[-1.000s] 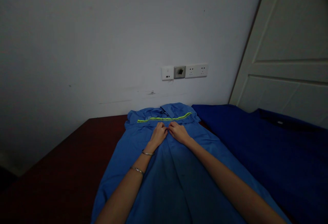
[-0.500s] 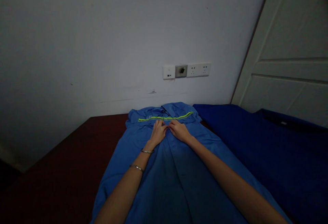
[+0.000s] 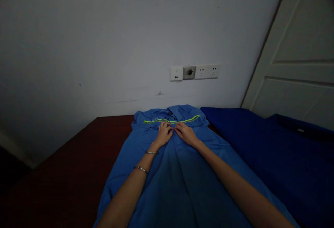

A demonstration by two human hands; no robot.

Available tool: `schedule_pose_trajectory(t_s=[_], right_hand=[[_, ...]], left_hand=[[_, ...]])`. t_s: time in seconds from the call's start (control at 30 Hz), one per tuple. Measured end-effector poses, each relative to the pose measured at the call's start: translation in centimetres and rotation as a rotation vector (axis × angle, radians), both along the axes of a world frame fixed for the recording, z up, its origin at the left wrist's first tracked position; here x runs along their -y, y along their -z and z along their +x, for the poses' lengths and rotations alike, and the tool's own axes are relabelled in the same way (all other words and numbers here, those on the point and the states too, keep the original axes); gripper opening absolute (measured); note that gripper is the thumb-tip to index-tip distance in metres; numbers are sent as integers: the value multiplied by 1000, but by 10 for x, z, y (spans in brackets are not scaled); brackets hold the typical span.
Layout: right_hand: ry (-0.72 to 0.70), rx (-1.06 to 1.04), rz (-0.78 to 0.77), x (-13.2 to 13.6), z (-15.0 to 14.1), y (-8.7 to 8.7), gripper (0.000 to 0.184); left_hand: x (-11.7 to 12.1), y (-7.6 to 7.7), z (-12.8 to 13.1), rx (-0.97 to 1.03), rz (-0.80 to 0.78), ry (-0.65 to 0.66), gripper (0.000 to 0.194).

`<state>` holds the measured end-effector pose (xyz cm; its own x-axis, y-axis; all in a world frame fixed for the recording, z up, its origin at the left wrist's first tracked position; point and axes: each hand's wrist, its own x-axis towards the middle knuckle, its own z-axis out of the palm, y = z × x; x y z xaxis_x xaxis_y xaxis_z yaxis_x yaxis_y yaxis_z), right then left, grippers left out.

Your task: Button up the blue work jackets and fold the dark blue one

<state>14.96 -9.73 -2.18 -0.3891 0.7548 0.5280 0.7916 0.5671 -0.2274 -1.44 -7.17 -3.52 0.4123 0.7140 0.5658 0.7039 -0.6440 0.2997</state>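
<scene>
A blue work shirt [image 3: 146,144] lies spread out, its collar toward the wall and a yellow-green stripe [image 3: 191,119] across its chest. Just below the stripe, at the front opening, my left hand [image 3: 164,133] pinches the fabric with bent fingers. My right hand [image 3: 185,133] meets it there, also closed on the shirt front, the fingertips of both nearly touching. Whatever small part of the placket lies between the fingertips, a button perhaps, is too small to make out. Two metal bracelets [image 3: 141,169] circle my left forearm.
The shirt rests on a dark red tabletop [image 3: 78,158] against a pale wall [image 3: 117,47]. To the right lies a darker blue cloth [image 3: 261,148]. Sockets and a switch [image 3: 207,71] are set in the wall, and a white panelled door [image 3: 300,47] stands at the right.
The view has shifted slightly, so everything sits a little farther right. Both hands stay at the same spot on the shirt front, with only slight finger movement.
</scene>
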Motion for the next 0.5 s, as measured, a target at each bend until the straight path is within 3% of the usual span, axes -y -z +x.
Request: schedule_pose_trajectory(t_s=[0.23,0.37,0.5], right_hand=[[-108,-250,-55,-12,3,5,12],[-126,-478,-38,-21,4,-1,20],[-127,-391,-72,-18,4,-12,27]], left_hand=[[-2,2,0,36,-35,3,12],[-3,3,-1,34,-14,3,11],[-2,2,-1,23,-13,-7,11]])
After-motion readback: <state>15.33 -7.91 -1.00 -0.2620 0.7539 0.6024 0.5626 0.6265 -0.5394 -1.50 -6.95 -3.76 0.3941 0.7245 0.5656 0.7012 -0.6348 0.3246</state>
